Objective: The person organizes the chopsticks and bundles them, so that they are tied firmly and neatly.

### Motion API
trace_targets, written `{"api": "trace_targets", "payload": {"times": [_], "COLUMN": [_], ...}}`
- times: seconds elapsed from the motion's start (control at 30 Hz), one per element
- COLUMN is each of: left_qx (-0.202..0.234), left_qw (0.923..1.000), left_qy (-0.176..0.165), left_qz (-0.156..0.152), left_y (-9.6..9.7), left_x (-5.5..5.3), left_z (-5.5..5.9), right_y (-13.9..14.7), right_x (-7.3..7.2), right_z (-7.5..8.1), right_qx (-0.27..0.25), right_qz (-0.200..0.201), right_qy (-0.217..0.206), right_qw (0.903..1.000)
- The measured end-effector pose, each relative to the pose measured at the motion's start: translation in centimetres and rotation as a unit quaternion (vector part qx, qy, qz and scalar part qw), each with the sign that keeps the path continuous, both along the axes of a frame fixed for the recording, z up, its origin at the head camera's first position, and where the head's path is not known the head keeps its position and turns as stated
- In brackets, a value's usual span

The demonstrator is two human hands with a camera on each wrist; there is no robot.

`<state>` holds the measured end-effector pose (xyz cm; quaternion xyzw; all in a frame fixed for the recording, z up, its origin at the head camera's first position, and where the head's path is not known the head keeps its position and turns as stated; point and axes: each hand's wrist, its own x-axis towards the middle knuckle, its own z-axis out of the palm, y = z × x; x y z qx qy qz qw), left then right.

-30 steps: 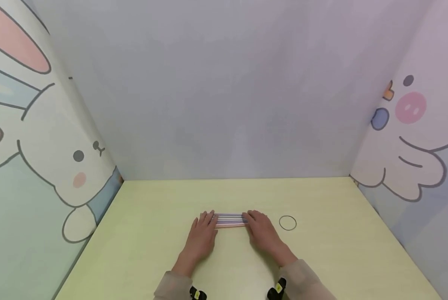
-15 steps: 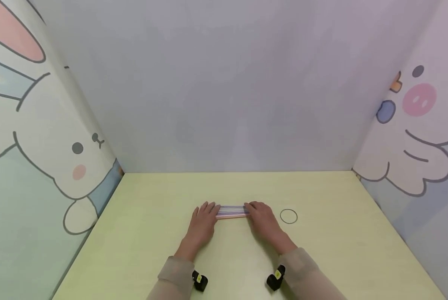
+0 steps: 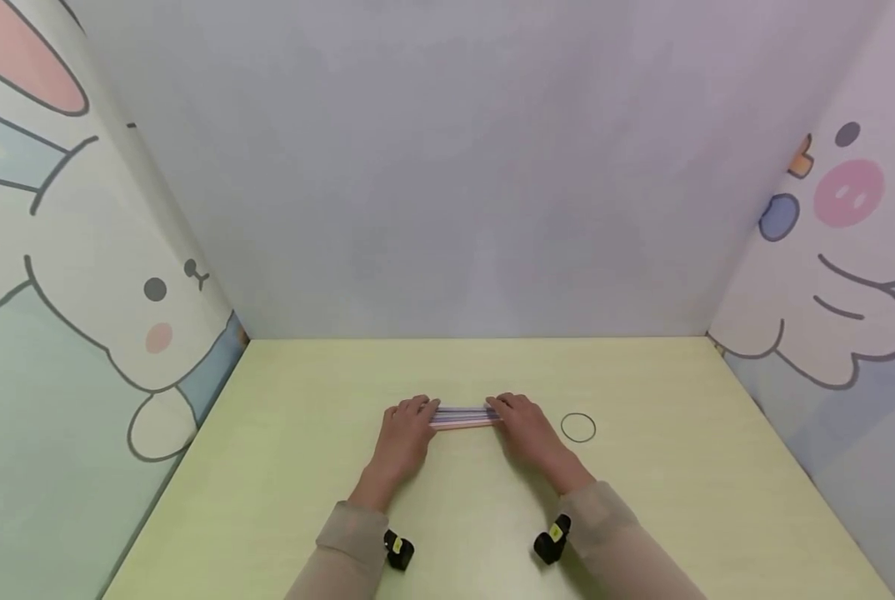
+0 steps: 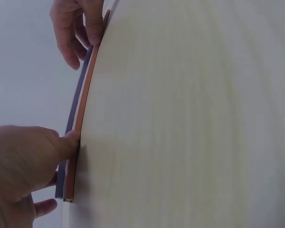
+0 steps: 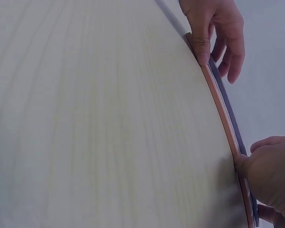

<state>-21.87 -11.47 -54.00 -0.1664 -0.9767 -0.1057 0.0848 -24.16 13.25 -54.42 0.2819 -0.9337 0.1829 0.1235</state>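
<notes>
In the head view, a row of thin straight pencil-like sticks (image 3: 464, 417) in purple, white, pink and orange lies side by side on the table. My left hand (image 3: 404, 435) grips its left end. My right hand (image 3: 526, 432) holds the other end. In the left wrist view, my left thumb (image 4: 70, 142) presses the orange stick (image 4: 88, 78), with fingers round the far side by a dark stick. The right wrist view shows my right thumb (image 5: 242, 164) against the orange stick's near side. The hands hide the sticks' ends in the head view.
A thin dark loop (image 3: 578, 427), like an elastic band, lies on the pale yellow table (image 3: 305, 500) to the right of my right hand. A grey back wall (image 3: 477, 208) and cartoon-printed side walls (image 3: 837, 275) enclose the table.
The fingers of both hands, flatter over the sticks a second ago, are now more bent round the row. The whole scene sits higher in the head view; the loop lies still.
</notes>
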Motion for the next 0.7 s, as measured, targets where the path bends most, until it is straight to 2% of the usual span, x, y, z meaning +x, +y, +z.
{"api": "trace_targets", "payload": {"times": [0.2, 0.43, 0.57, 0.7], "left_qx": [-0.017, -0.007, -0.014, -0.019], "left_qw": [0.9998, 0.9996, 0.9997, 0.9997], "left_qy": [0.0, 0.007, -0.004, 0.0], "left_qz": [-0.003, -0.027, -0.021, -0.018], "left_y": [0.0, 0.0, 0.0, 0.0], "left_x": [-0.4, -1.1, -1.1, -1.2], "left_z": [0.2, 0.5, 0.6, 0.6], "right_y": [0.0, 0.0, -0.1, -0.2], "right_x": [-0.5, -1.0, -1.1, -1.2], "right_z": [0.4, 0.7, 0.7, 0.8], "right_qx": [0.015, 0.032, 0.027, 0.028], "right_qz": [0.002, 0.008, 0.011, 0.011], "right_qy": [0.011, -0.02, -0.029, -0.03], "right_qw": [0.9998, 0.9993, 0.9992, 0.9991]}}
